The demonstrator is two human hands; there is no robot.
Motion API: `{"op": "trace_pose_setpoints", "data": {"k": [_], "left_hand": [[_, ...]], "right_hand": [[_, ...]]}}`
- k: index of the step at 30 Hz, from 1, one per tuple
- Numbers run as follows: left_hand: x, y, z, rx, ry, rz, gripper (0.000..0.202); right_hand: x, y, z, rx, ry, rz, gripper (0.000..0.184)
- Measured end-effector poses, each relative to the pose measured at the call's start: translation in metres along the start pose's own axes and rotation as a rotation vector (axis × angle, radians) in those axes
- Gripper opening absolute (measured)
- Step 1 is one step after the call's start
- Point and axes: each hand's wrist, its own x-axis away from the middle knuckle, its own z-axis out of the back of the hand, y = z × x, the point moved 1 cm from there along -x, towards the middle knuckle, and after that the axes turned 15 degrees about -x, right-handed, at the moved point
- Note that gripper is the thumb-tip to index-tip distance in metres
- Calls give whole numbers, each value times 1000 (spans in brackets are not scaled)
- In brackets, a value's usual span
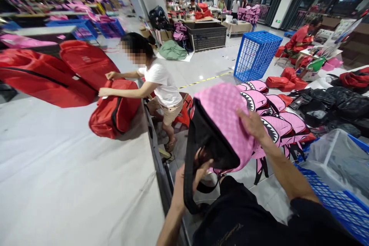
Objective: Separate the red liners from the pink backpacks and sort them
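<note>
I hold a pink quilted backpack [223,121] with black lining up in front of me. My left hand [191,173] is closed on its black lower edge, by the opening. My right hand [252,123] lies on the pink top with fingers curled against the fabric. Behind it is a pile of pink shark-mouth backpacks [273,117] on the floor.
A large white table [66,177] lies to my left, where a co-worker in a white shirt [163,82] handles a red bag [115,109]. More red bags [43,73] lie beyond. Blue crates stand at the right [337,196] and further back [255,55]. Black bags [331,103] are piled at the right.
</note>
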Motion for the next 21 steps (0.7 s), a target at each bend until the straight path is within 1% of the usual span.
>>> {"op": "trace_pose_setpoints", "data": {"k": [1, 3, 4, 6, 7, 9, 11, 12, 14, 15, 16, 18, 19, 21], "left_hand": [[-7, -2, 8, -4, 47, 16, 67], [-25, -11, 21, -22, 221, 48, 70], [-34, -16, 24, -23, 307, 54, 73], [-52, -24, 22, -17, 441, 48, 78], [-60, -27, 18, -22, 482, 40, 79], [-76, -30, 6, -67, 515, 39, 79], [-92, -33, -11, -149, 509, 53, 75], [-100, -35, -20, -193, 478, 56, 71], [-120, -43, -42, -293, 368, 33, 60], [-130, -49, -53, -360, 296, 0, 54], [-141, -56, -65, -441, 223, -53, 47], [-158, -71, -87, -625, 109, -210, 36], [-164, -78, -96, -717, 88, -298, 31], [-170, -91, -109, -869, 133, -460, 28]], "right_hand": [[-14, -18, 13, 29, 61, 42, 69], [-48, -50, 37, 80, 218, 151, 67], [-69, -62, 49, 107, 301, 190, 66], [-115, -79, 70, 149, 438, 238, 69], [-140, -84, 81, 162, 493, 255, 72], [-191, -88, 99, 173, 575, 295, 82], [-240, -86, 114, 185, 615, 365, 92], [-262, -84, 120, 198, 619, 414, 94], [-305, -77, 125, 242, 603, 527, 92], [-325, -72, 124, 288, 593, 568, 90], [-345, -66, 121, 354, 587, 578, 87], [-387, -49, 109, 542, 574, 511, 85], [-409, -37, 100, 652, 551, 443, 85], [-453, -2, 77, 855, 471, 277, 86]]}}
